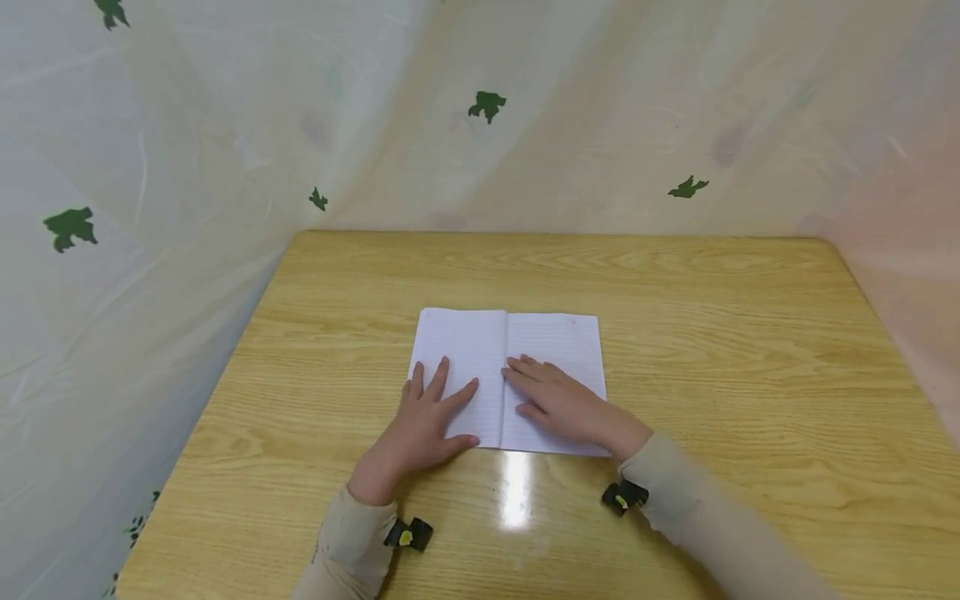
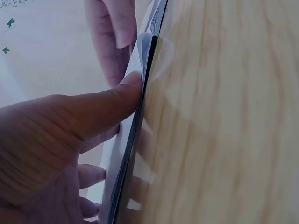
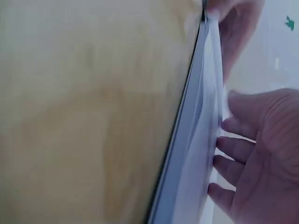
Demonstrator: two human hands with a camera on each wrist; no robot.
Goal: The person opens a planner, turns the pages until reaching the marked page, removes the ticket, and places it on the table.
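One white, ruled-paper notebook [image 1: 465, 333], opened out to two pages, sits just below the middle of the frame on one glossy yellow-brown wooden table [image 1: 750, 350]. Two bare hands are on it: the left hand [image 1: 423, 425] has its fingers fanned wide over the left page, thumb at the bottom edge, while the right hand [image 1: 562, 404] rests extended fingers, held fairly close together, by the fold. Two small black wrist gadgets [image 1: 408, 534] too (one per beige sleeve [image 1: 352, 533]), lower down the frame.
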